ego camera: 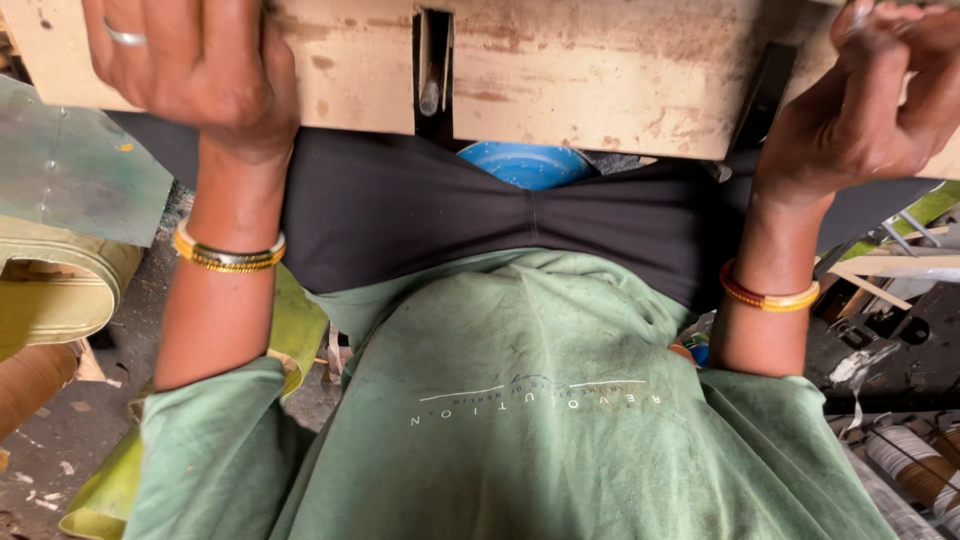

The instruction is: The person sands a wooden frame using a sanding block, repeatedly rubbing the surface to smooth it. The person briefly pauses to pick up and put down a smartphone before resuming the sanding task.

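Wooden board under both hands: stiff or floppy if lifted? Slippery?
The wooden board is probably stiff: thick, straight-edged, no sag between left hand and right hand. Its worn, stained, matte face suggests decent grip. Likely heavy for one hand.

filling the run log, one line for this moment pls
left hand: gripping wooden board edge | right hand: closed at board's other end | blue bowl: below board

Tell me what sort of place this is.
Probably a small workshop: a worn, stained wooden board under both hands, wound spools at lower right, and scraps on a dirty floor.
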